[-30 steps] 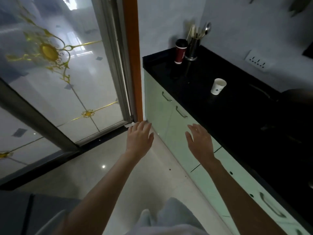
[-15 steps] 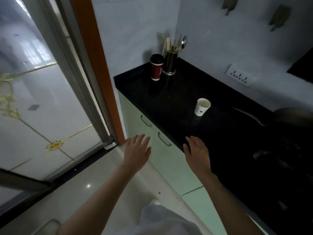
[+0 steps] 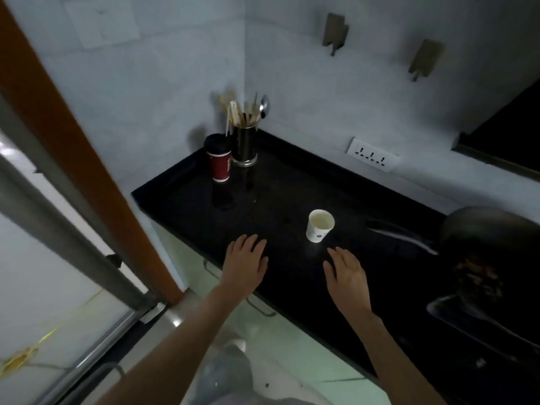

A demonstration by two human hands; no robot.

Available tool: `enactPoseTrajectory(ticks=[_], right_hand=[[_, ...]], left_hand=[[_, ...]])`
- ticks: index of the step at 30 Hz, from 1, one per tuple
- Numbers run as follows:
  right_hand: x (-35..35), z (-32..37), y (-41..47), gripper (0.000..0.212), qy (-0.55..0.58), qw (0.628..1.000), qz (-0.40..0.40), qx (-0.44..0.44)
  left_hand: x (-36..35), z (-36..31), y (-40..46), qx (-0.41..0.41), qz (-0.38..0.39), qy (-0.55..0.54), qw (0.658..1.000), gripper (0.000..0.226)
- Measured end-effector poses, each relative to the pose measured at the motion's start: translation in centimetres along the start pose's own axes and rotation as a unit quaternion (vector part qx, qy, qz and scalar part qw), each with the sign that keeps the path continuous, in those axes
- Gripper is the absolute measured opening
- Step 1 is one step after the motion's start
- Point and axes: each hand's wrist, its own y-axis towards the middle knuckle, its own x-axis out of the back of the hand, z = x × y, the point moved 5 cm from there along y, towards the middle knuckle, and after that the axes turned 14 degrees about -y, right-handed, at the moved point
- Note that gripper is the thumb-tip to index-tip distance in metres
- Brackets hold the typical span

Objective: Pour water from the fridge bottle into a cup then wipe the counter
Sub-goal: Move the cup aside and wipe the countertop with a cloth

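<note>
Left hand (image 3: 247, 263) flat and empty, fingers spread over the bench (image 3: 187, 197) edge. The red cup (image 3: 221, 166) and utensil holder (image 3: 245, 147) sit back in the corner. The white paper cup (image 3: 319, 226) stands upright just beyond the right hand (image 3: 346, 273), also open, holding nothing. No bottle in sight, so fetch it first and leave the cup where it stands.

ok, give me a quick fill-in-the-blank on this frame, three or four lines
1. The white paper cup stands on the ____ counter.
2. The red cup wears a ____ lid.
3. The utensil holder stands just ____ of the red cup.
4. The left hand and right hand hold ____.

Missing words: black; black; right; nothing
</note>
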Motion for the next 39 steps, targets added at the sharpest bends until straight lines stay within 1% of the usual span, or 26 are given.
enactPoseTrajectory(ticks=[4,9,13,15,18,21,23,26,30,35,39], right_hand=[[-0.6,-1.0,2.3,0.038,-0.008,0.998,-0.006,-0.061],[-2.2,-2.2,4.4,0.042,-0.013,0.991,-0.004,-0.132],[-4.7,-2.0,5.5,0.045,-0.002,0.983,0.023,-0.180],[-5.7,-1.7,5.9,0.047,0.018,0.978,0.033,-0.207],[-7.0,-0.9,6.5,0.051,0.054,0.967,0.054,-0.244],[-7.8,-0.6,6.7,0.053,0.088,0.955,0.042,-0.280],[-8.4,-0.6,6.8,0.054,0.114,0.945,0.023,-0.307],[-8.9,-0.5,7.0,0.051,0.148,0.930,-0.008,-0.337],[-9.1,0.0,7.1,0.050,0.179,0.917,-0.021,-0.357],[-9.8,0.5,6.7,0.065,0.204,0.898,-0.014,-0.389],[-9.9,0.8,7.1,0.066,0.237,0.879,-0.026,-0.412]], left_hand=[[-1.5,0.3,5.9,-0.069,0.044,-0.011,0.997,0.044],[-3.8,0.1,12.2,-0.159,0.100,-0.035,0.982,0.047],[-6.4,-0.4,15.1,-0.182,0.182,-0.057,0.965,0.053],[-7.5,-0.5,15.8,-0.190,0.212,-0.065,0.956,0.055],[-8.6,-0.7,16.4,-0.202,0.234,-0.084,0.947,0.057],[-9.4,-1.2,16.9,-0.224,0.255,-0.097,0.935,0.057],[-9.7,-1.2,17.1,-0.224,0.267,-0.126,0.929,0.056],[-9.9,-1.1,17.2,-0.223,0.265,-0.176,0.921,0.054],[-10.1,-1.0,17.1,-0.205,0.271,-0.209,0.917,0.054],[-10.2,-1.4,16.9,-0.184,0.287,-0.241,0.909,0.056],[-10.1,-1.5,16.8,-0.174,0.290,-0.265,0.903,0.053]])
